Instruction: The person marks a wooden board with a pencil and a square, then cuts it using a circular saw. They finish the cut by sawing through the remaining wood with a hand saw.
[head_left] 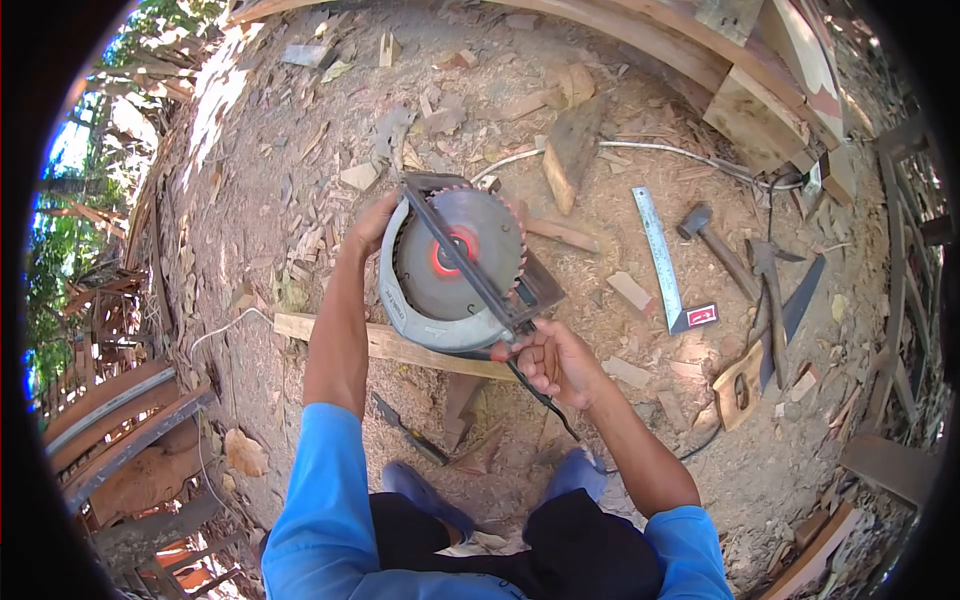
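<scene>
- Head view: a large grey and black circular saw (412,300) with a round toothed metal blade (435,280) and a red ring around its hub is held up in the middle of the scene, blade face toward the camera.
- The left hand (374,222) grips the saw's far left side; its fingertips are hidden behind the saw.
- The right hand (556,366) has its fingers curled in and grips the saw at its near right corner, beside the black cord (545,400).
- Below the saw, a long pale wooden plank (350,338) lies on the brown dirt ground (330,130), which is strewn with chips and offcuts.
- To the right lie a silver metal square (658,250) with a red and white label, a hammer (722,252) with a wooden handle, a second wooden-handled tool (772,310) and a handsaw (741,392) with a pale wooden grip.
- Near the person's blue shoes (428,500) is a narrow dark-handled tool (412,432).
- At the far right, curved timber (640,45) crosses the scene.
</scene>
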